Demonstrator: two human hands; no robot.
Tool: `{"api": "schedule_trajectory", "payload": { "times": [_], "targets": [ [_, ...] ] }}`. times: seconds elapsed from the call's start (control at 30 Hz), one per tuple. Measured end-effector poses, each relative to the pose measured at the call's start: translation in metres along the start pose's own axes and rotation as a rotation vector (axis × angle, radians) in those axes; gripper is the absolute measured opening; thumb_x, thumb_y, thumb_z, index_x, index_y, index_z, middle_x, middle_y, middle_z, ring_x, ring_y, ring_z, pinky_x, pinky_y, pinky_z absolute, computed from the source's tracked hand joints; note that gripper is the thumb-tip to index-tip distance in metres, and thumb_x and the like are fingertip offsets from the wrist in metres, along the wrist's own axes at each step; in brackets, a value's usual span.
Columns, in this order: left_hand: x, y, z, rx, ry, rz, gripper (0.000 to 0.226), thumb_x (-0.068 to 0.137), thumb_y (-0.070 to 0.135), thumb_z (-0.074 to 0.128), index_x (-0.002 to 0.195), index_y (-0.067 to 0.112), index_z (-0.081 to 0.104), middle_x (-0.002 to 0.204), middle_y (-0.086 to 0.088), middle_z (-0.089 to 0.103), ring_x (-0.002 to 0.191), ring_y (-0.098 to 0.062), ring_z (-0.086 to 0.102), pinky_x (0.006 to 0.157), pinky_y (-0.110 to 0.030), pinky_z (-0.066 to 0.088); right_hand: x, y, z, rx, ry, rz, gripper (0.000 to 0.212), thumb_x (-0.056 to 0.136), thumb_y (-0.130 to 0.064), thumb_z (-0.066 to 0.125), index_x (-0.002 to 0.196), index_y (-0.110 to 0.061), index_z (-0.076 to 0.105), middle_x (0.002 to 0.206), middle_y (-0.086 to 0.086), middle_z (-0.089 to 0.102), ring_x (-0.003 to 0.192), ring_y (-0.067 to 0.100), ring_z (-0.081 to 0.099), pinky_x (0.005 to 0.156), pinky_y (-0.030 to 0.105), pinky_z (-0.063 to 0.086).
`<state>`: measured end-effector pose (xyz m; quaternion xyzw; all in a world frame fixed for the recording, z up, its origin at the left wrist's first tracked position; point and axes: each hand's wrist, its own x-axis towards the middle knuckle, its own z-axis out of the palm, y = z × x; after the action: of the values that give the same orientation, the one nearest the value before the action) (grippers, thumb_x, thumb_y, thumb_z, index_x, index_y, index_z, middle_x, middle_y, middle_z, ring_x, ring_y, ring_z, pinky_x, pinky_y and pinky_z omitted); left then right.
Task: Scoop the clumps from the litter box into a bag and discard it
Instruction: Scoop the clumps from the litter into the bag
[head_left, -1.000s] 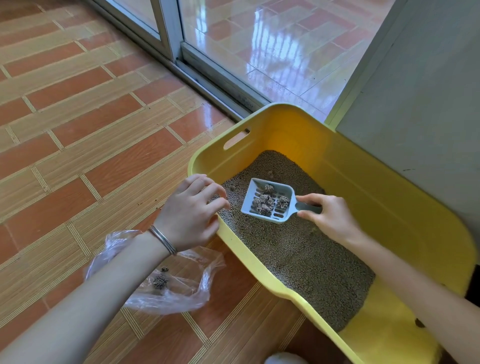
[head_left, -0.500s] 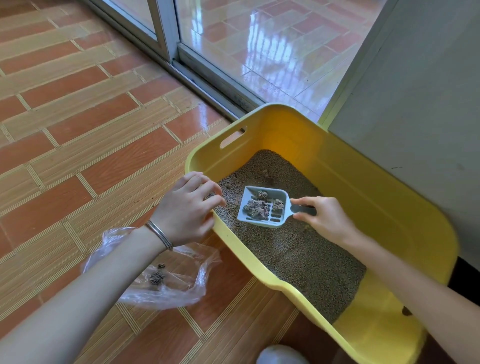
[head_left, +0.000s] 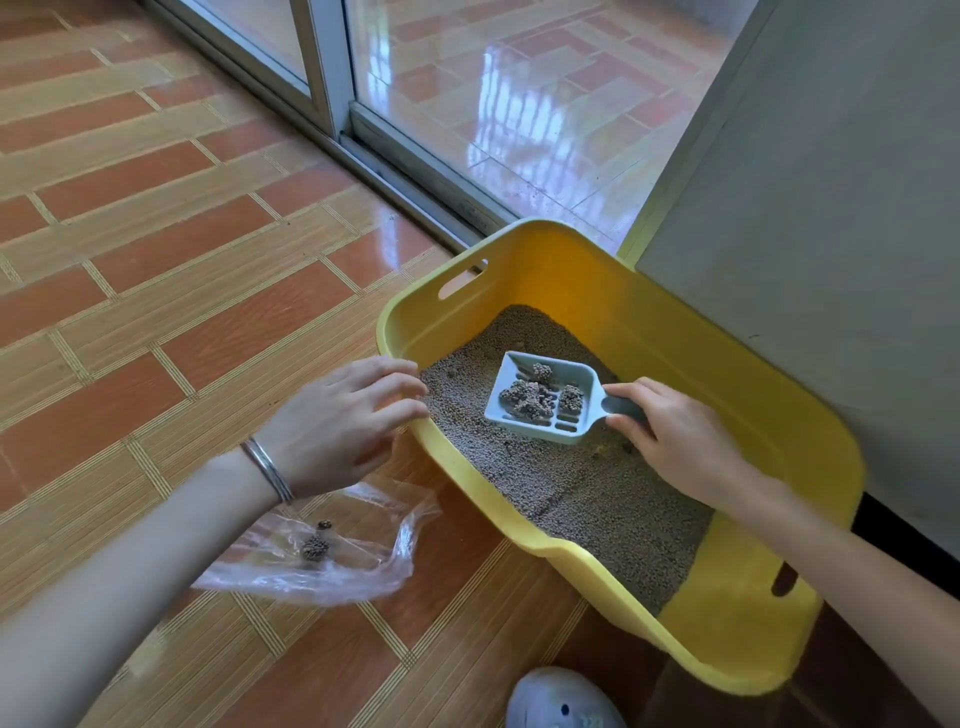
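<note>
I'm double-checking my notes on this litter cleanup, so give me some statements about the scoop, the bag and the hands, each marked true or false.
1. The right hand holds the scoop by its handle. True.
2. The scoop is empty. False: it carries clumps.
3. The plastic bag lies on the floor beside the litter box. True.
4. The left hand grips the bag. False: it holds nothing, fingers extended near the box's rim.
5. A small clump lies in the bag. True.

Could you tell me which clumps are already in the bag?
The small dark clumps inside the clear bag on the floor; the bigger grey pile sits in the blue scoop.
</note>
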<state>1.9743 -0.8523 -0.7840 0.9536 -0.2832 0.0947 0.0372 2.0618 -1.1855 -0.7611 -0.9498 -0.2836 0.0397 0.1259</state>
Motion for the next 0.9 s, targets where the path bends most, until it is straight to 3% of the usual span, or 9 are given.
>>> {"api": "schedule_trajectory", "payload": {
  "times": [0.17,0.4,0.53,0.7,0.8,0.9],
  "targets": [
    [-0.031,-0.003,-0.009,0.018,0.012,-0.045,0.031,0.079,0.018,0.048,0.106,0.015,0.062,0.118,-0.006,0.06,0.117,-0.027,0.049,0.098,-0.037,0.039,-0.005,-0.025,-0.014,0.146,0.006,-0.024,0.029,0.087,-0.022,0.062,0.116,-0.017,0.06,0.099,-0.012,0.058,0.085,0.01,0.055,0.07,0.03,0.047],
    [-0.104,-0.01,-0.004,-0.008,-0.113,-0.271,0.037,0.082,0.035,0.039,0.098,0.017,0.067,0.109,-0.005,0.066,0.098,-0.024,0.062,0.077,-0.039,0.055,-0.01,-0.076,-0.01,0.24,-0.086,-0.151,0.03,0.084,-0.023,0.065,0.113,-0.017,0.062,0.094,-0.018,0.057,0.082,0.006,0.056,0.067,0.024,0.047],
    [-0.145,-0.014,0.003,-0.028,-0.109,-0.349,0.024,0.074,0.025,0.061,0.098,0.021,0.06,0.109,-0.006,0.065,0.096,-0.025,0.062,0.072,-0.04,0.055,-0.006,-0.115,0.019,0.132,-0.11,-0.215,0.03,0.084,-0.026,0.066,0.113,-0.021,0.062,0.094,-0.021,0.056,0.082,0.008,0.054,0.065,0.011,0.035],
    [-0.175,-0.016,0.016,-0.009,-0.158,-0.423,0.033,0.063,0.025,0.079,0.093,0.022,0.066,0.106,-0.007,0.066,0.092,-0.026,0.062,0.07,-0.036,0.055,0.008,-0.153,0.059,-0.03,-0.135,-0.271,0.029,0.082,-0.025,0.068,0.111,-0.023,0.064,0.098,-0.006,0.066,0.091,0.021,0.061,0.071,0.029,0.045],
    [-0.185,-0.017,0.028,-0.004,-0.214,-0.459,0.033,0.064,0.029,0.078,0.093,0.022,0.066,0.111,-0.008,0.065,0.096,-0.026,0.062,0.07,-0.036,0.056,0.017,-0.161,0.078,-0.13,-0.088,-0.341,0.033,0.069,-0.013,0.075,0.101,-0.018,0.069,0.085,0.0,0.068,0.077,0.025,0.065,0.062,0.031,0.049],
    [-0.186,-0.016,0.034,-0.047,-0.234,-0.476,0.036,0.06,0.027,0.08,0.093,0.021,0.066,0.111,-0.009,0.065,0.095,-0.026,0.064,0.064,-0.034,0.057,0.024,-0.162,0.097,-0.289,0.068,-0.503,0.034,0.064,-0.008,0.072,0.097,-0.014,0.071,0.078,0.0,0.067,0.07,0.024,0.063,0.057,0.028,0.046]
  ]
}}
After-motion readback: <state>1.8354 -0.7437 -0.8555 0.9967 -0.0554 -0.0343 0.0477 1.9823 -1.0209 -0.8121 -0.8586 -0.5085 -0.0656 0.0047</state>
